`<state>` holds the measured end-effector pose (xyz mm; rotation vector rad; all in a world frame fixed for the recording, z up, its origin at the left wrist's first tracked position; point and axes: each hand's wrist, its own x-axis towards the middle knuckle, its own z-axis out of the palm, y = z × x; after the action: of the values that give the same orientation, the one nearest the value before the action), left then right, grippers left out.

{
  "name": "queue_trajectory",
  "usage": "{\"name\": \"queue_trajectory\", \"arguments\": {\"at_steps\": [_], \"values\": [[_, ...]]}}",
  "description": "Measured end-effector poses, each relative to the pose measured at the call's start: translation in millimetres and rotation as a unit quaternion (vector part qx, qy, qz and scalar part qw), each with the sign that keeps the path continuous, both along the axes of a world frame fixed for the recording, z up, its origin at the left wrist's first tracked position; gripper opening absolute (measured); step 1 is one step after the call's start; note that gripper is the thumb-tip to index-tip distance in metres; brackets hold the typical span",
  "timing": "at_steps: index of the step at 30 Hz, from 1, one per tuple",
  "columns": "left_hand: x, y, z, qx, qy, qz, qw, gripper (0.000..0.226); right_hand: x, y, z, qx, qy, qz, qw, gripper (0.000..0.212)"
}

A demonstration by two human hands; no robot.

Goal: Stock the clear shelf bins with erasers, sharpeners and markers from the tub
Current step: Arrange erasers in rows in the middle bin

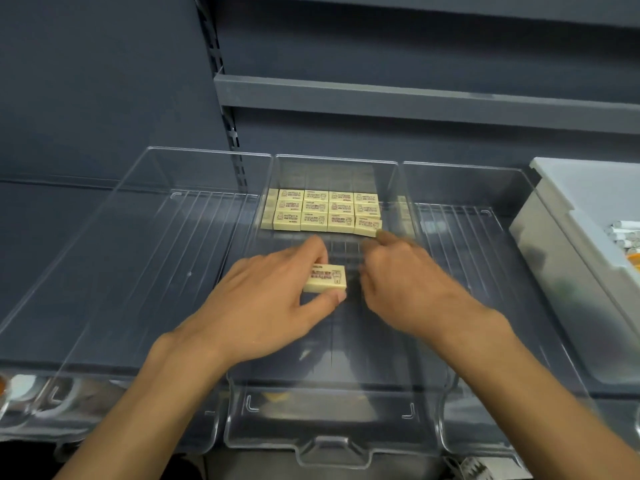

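Three clear bins stand side by side on the shelf. In the middle bin, several cream erasers lie in neat rows at the back. My left hand is inside this bin, pinching one cream eraser between thumb and fingers. Just right of it, my right hand holds nothing; its forefinger touches the front-right eraser of the rows, which sits slightly askew. The grey tub stands at the right, with white markers showing inside.
The left bin and the right bin hold nothing. Dark grey shelves run above. Below the left bin's front, blurred items show on a lower level.
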<state>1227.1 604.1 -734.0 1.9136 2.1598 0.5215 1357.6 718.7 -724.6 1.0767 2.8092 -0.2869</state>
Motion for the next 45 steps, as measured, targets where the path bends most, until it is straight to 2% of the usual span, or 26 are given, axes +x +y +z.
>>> {"name": "queue_trajectory", "arguments": {"at_steps": [3, 5, 8, 11, 15, 20, 24, 27, 30, 36, 40, 45], "values": [[0, 3, -2, -0.005, 0.033, 0.006, 0.999, 0.027, -28, 8, 1, -0.043, -0.137, -0.05, 0.988, 0.055], [0, 3, -3, -0.012, 0.046, 0.01, 0.999, 0.027, -40, 16, -4, -0.055, -0.161, -0.069, 0.983, 0.063], [0, 2, -6, -0.014, 0.057, 0.008, 0.998, 0.026, -43, 27, -14, -0.08, -0.149, -0.088, 0.982, 0.066], [-2, 1, -10, -0.019, 0.082, 0.007, 0.996, 0.028, -41, 30, -17, -0.109, -0.12, -0.093, 0.982, 0.065], [-2, 2, -10, 0.002, 0.067, 0.011, 0.998, 0.027, -40, 31, -19, -0.129, -0.09, -0.104, 0.982, 0.065], [-2, 1, -9, 0.046, 0.025, 0.009, 0.999, 0.03, -33, 23, -19, -0.082, -0.03, -0.075, 0.993, 0.048], [-3, -2, -7, 0.087, -0.02, 0.011, 0.996, 0.029, -15, 16, -14, -0.074, 0.125, 0.018, 0.989, 0.03], [-4, -4, -6, 0.113, -0.035, 0.022, 0.993, 0.03, 0, 4, -9, -0.092, 0.269, 0.062, 0.957, 0.022], [-6, -6, -6, 0.125, -0.059, 0.04, 0.99, 0.027, 10, -12, -8, -0.127, 0.346, 0.085, 0.926, 0.01], [-13, -15, -5, 0.113, -0.146, 0.062, 0.981, 0.02, 4, -17, -9, -0.138, 0.356, 0.106, 0.918, 0.026], [-13, -13, -3, 0.154, -0.204, 0.105, 0.961, 0.024, -1, -14, -2, -0.169, 0.363, 0.123, 0.908, 0.034], [-13, 0, -4, 0.171, -0.244, 0.127, 0.946, 0.028, -10, -8, -4, -0.162, 0.362, 0.118, 0.91, 0.039]]}}
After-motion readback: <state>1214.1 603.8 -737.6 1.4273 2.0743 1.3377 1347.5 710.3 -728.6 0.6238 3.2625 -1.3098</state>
